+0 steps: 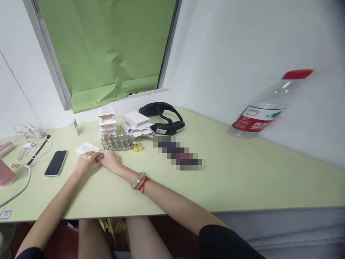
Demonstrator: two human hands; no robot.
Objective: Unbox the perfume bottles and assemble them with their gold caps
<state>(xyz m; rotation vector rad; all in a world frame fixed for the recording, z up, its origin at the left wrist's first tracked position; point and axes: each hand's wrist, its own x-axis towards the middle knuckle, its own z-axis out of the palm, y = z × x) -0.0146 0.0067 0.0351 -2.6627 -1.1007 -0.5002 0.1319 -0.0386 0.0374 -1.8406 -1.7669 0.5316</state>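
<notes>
Both left hand (85, 162) and right hand (111, 160) sit pressed together on the pale green desk (215, 172), beside a white paper slip (86, 148) (grip unclear).

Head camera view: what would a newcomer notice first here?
Probably the crumpled green paper sheet covering the window at the top left, and the clear plastic water bottle with red cap and label at the right, by the wall. Next, the left hand and right hand meeting on the pale green table, just in front of a row of small glass bottles.
</notes>
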